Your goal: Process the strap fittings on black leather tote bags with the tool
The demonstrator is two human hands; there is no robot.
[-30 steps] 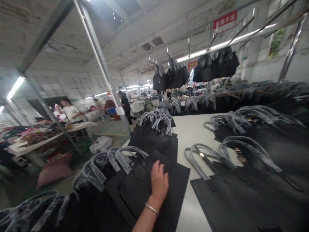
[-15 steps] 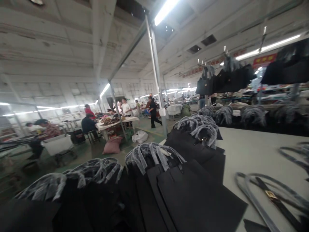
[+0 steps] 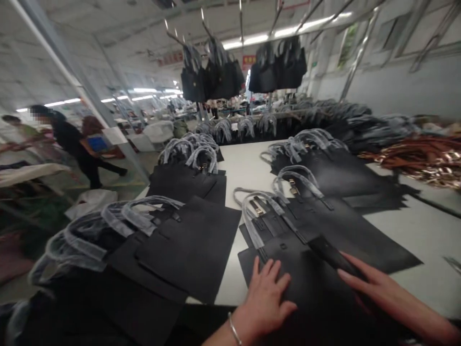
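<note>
My left hand [image 3: 267, 295] lies with fingers spread on a black bag panel [image 3: 284, 264], close to the base of its plastic-wrapped handle [image 3: 254, 226]. In my right hand [image 3: 378, 288] is a long black flat strip [image 3: 331, 252], gripped between thumb and fingers. Its far end is at the panel, near where the handle joins; contact cannot be told. Just beyond lies another black panel [image 3: 345, 230] with a wrapped handle and a gold buckle [image 3: 292, 186]. The lower part of the near panel runs into shadow under my hands.
Overlapping black bag panels [image 3: 190, 240] with wrapped handles cover the left side. More panels [image 3: 324, 168] are stacked at the back right, beside brown straps [image 3: 425, 158] with metal fittings. Black bags [image 3: 212, 72] hang overhead. A person in black [image 3: 72, 144] is left of a metal post [image 3: 82, 91].
The view has swung right and down toward the table. Both hands have come into sight, the right one holding the black strip.
</note>
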